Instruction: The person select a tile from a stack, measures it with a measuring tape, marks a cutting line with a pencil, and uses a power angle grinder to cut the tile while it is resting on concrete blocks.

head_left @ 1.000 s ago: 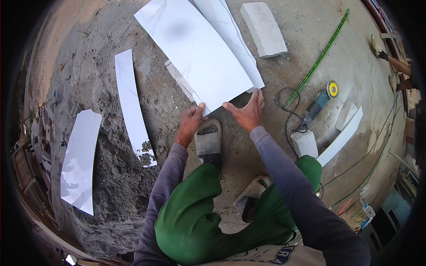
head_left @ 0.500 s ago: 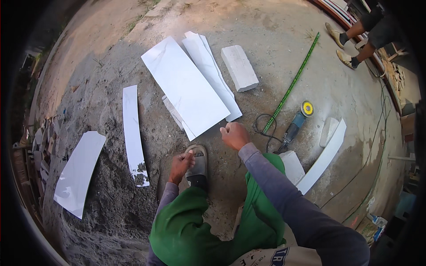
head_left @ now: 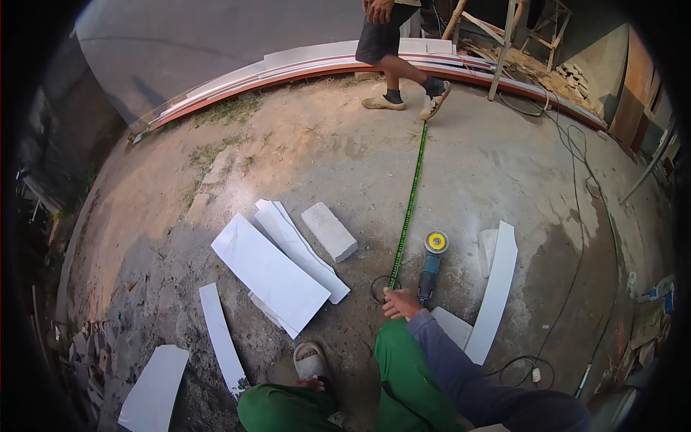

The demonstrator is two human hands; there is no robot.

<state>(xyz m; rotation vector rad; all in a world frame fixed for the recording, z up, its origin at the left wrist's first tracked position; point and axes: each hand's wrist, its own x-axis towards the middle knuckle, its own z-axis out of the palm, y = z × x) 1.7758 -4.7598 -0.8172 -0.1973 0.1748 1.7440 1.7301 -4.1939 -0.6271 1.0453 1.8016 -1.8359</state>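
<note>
My right hand [head_left: 403, 304] is at the near end of a long green measuring stick [head_left: 407, 216] with dark markings, its fingers bent around that end. Lying along the ground, the stick runs away toward another person's shoe. Low beside my sandalled foot [head_left: 309, 360] is my left hand [head_left: 311, 382], partly hidden by my knee, fingers stretched out and holding nothing. An angle grinder [head_left: 430, 273] with a yellow disc lies just right of the stick. Left of it, a white marbled tile [head_left: 270, 273] rests over other cut pieces [head_left: 299, 248].
A pale block [head_left: 330, 232] lies beyond the tiles. Curved white strips lie at left [head_left: 222, 338] and right [head_left: 495, 295], with a wider cut piece [head_left: 155, 392] at far left. Cables [head_left: 576, 237] trail on the right. Another person [head_left: 389, 57] stands near long stacked boards [head_left: 288, 68].
My view has tilted up, bringing the boards and wall into sight. My right hand has reached the stick's near end. The left hand's fingers have opened from a pinch. The other person has walked left.
</note>
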